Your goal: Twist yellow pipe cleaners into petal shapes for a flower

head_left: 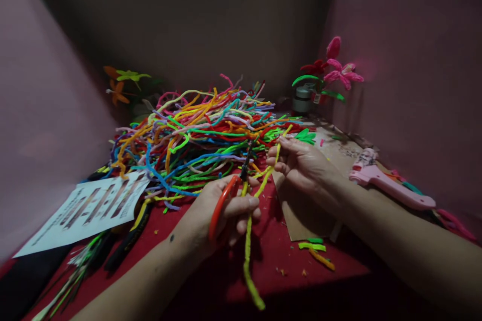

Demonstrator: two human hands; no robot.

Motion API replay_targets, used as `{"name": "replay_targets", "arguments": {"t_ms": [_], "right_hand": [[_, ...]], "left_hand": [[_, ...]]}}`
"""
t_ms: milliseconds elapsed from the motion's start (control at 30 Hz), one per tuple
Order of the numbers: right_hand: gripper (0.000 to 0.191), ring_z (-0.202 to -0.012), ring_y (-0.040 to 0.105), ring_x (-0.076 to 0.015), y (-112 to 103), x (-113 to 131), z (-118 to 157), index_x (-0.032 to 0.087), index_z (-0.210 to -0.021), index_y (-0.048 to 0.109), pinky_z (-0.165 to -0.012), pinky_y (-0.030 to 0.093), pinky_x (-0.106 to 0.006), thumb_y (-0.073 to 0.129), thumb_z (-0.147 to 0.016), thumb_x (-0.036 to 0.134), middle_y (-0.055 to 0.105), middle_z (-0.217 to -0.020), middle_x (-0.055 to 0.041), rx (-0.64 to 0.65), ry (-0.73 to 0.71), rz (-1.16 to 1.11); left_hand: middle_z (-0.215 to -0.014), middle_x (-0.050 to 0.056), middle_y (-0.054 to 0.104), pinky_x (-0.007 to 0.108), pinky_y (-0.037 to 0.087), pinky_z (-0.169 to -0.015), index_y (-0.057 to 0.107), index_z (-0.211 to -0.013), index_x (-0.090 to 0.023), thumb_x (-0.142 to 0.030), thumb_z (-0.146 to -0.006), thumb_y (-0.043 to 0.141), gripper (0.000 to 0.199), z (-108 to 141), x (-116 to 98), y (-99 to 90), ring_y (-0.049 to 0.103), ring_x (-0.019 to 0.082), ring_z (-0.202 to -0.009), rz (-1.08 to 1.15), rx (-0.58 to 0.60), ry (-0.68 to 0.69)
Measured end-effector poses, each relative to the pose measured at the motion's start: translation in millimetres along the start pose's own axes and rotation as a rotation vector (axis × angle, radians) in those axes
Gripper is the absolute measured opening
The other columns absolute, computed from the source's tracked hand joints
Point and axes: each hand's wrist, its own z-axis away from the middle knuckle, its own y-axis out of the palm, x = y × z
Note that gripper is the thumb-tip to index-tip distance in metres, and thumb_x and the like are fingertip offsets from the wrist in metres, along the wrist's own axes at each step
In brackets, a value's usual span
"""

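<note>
My left hand is closed around a pair of scissors with orange handles, the dark blades pointing away from me. The same hand also pinches a yellow pipe cleaner, whose lower end hangs down toward the table's front edge. My right hand grips the upper part of a yellow pipe cleaner between thumb and fingers, its tip sticking out above them. Whether it is one bent strand or two cannot be made out. Just beyond both hands lies a large tangled heap of coloured pipe cleaners.
A pink glue gun lies at the right beside a cardboard sheet. Short cut pieces rest on the red cloth. Left are a printed paper and black-and-yellow pliers. Pink and orange flowers stand behind.
</note>
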Motion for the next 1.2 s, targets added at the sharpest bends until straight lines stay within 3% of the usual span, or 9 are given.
{"name": "replay_targets", "arguments": {"t_ms": [167,300,433,567,833,1033,1200], "right_hand": [[0.015,-0.041,0.055,-0.0097,-2.0,8.8,-6.7,0.013,-0.071,0.051,-0.033,0.038,-0.016,0.043,-0.084,0.012,0.058,-0.052,-0.0014,-0.146,-0.021,0.009],[0.016,-0.042,0.054,-0.0081,-5.3,17.5,-11.9,0.013,-0.072,0.051,-0.034,0.038,-0.014,0.041,-0.085,0.011,0.057,-0.052,-0.0013,-0.22,-0.072,-0.029],[0.017,-0.044,0.053,-0.0074,-11.3,24.9,-17.7,0.013,-0.073,0.052,-0.037,0.04,-0.014,0.04,-0.084,0.009,0.056,-0.054,-0.0013,-0.25,-0.114,-0.074],[0.018,-0.048,0.055,-0.0083,-13.3,27.2,-18.6,0.015,-0.074,0.055,-0.041,0.044,-0.016,0.041,-0.082,0.007,0.059,-0.058,-0.0019,-0.199,-0.124,-0.084],[0.018,-0.055,0.06,-0.0104,-17.1,26.0,-18.2,0.015,-0.08,0.06,-0.046,0.046,-0.019,0.043,-0.082,0.009,0.065,-0.066,-0.0026,0.019,-0.142,-0.045],[0.016,-0.056,0.059,-0.0101,-17.3,25.8,-18.6,0.016,-0.078,0.059,-0.052,0.046,-0.021,0.044,-0.081,0.008,0.062,-0.062,-0.0003,0.016,-0.144,-0.068],[0.013,-0.051,0.054,-0.0096,-17.0,26.1,-17.1,0.015,-0.082,0.058,-0.046,0.04,-0.019,0.047,-0.078,0.009,0.055,-0.054,0.0026,0.049,-0.133,-0.056]], "left_hand": [[-0.06,0.0,0.06,0.013,0.032,-0.029,0.05,-0.104,-0.016,-0.024,-0.07,0.063,0.037,-2.2,0.4,-14.7,0.039,0.004,-0.035,0.005,0.032,-0.022],[-0.063,0.001,0.061,0.012,0.03,-0.031,0.051,-0.107,-0.017,-0.024,-0.068,0.065,0.042,-3.2,2.9,-25.4,0.038,0.003,-0.036,0.014,0.097,-0.023],[-0.062,-0.001,0.059,0.012,0.029,-0.034,0.053,-0.105,-0.017,-0.026,-0.067,0.067,0.041,-2.2,2.7,-32.0,0.038,0.002,-0.038,-0.033,0.063,0.012],[-0.061,-0.002,0.057,0.014,0.03,-0.034,0.054,-0.1,-0.016,-0.031,-0.063,0.069,0.043,-3.2,0.1,-38.8,0.042,0.005,-0.039,-0.177,0.031,0.038],[-0.059,-0.006,0.049,0.015,0.034,-0.044,0.053,-0.096,-0.016,-0.022,-0.059,0.067,0.04,-8.0,-5.8,-44.8,0.043,0.006,-0.049,-0.394,-0.155,0.079],[-0.071,-0.001,0.057,0.021,0.04,-0.053,0.056,-0.096,-0.016,-0.029,-0.064,0.061,0.035,-12.7,-2.4,-51.0,0.051,0.012,-0.061,-0.644,-0.201,0.174],[-0.08,0.003,0.063,0.025,0.043,-0.064,0.057,-0.107,-0.019,-0.032,-0.067,0.055,0.042,-11.7,-3.0,-60.0,0.057,0.019,-0.075,-0.963,-0.326,0.26]]}}
